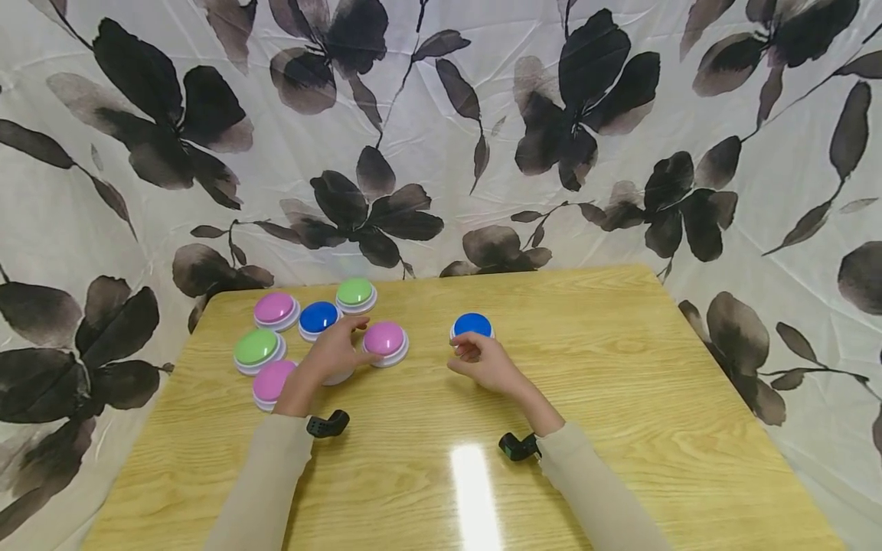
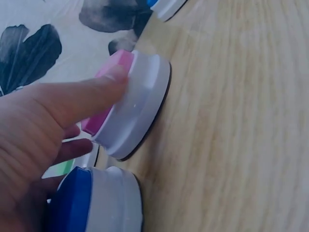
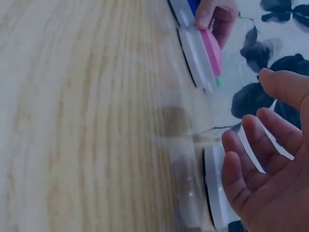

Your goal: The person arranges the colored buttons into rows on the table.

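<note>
My left hand (image 1: pixel 333 351) reaches over a group of round push buttons with white bases. Its thumb lies at the edge of a pink button (image 1: pixel 383 339), and its fingers extend at that button's far left side. In the left wrist view the thumb overlaps the pink dome (image 2: pixel 103 116), with a blue button (image 2: pixel 77 200) below it. Under the left palm, another button's white base (image 1: pixel 338 378) shows, its top hidden. My right hand (image 1: pixel 491 364) hovers at the near side of a separate blue button (image 1: pixel 472 324), fingers loosely bent and apart from it in the right wrist view.
On the left of the wooden table (image 1: pixel 606 344) stand a blue button (image 1: pixel 319 316), a green button (image 1: pixel 354 291), another green button (image 1: pixel 256 347) and two pink buttons, one farther back (image 1: pixel 274 308) and one nearer (image 1: pixel 272 380). A floral cloth (image 1: pixel 482 138) hangs behind.
</note>
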Demonstrator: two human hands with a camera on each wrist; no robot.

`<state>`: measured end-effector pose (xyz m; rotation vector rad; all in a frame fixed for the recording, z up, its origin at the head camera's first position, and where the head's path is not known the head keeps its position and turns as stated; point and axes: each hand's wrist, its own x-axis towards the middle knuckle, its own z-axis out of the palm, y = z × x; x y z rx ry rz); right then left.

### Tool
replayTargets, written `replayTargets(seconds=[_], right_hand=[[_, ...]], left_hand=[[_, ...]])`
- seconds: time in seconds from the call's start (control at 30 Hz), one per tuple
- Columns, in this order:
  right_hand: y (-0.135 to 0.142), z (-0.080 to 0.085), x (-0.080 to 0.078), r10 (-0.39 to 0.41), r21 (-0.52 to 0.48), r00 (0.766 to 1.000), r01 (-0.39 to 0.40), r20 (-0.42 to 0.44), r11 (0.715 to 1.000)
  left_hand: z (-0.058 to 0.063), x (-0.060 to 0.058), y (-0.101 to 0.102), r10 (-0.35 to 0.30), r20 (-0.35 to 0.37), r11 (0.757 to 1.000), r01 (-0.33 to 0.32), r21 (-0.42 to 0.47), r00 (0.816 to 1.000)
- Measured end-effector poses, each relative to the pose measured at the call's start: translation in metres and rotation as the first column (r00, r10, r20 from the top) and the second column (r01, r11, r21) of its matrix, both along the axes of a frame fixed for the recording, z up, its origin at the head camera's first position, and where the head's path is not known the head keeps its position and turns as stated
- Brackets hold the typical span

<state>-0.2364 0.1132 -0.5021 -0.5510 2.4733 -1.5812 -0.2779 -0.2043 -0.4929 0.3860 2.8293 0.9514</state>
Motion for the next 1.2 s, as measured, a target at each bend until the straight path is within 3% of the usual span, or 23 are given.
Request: replayTargets(seconds=[0.2, 0.43, 0.73, 1.2], right_hand=[[-0.004, -0.005, 0.003, 0.014, -0.008, 1.0, -0.013, 0.021, 1.0], [-0.004, -0.006, 0.005, 0.004, 0.004, 0.999, -0.004, 0.035, 1.0], [-0.003, -0.006, 0.006, 0.019, -0.001, 0.997, -0.019, 0.069, 1.0], [-0.008, -0.003, 0.006, 0.05, 0.025, 0.997, -0.051, 0.055, 0.998]], left_hand=[[0.002, -0.007, 0.001, -0.058, 0.025, 0.998, 0.058, -0.02, 0.998], [-0.004, -0.015, 0.008, -0.115, 0.011, 0.992, 0.115, -0.052, 0.993], [-0.005, -0.021, 0.009, -0.12, -0.049, 0.988, 0.114, -0.101, 0.992], [-0.006, -0.012, 0.004, -0.099, -0.024, 0.994, 0.097, -0.053, 0.995]])
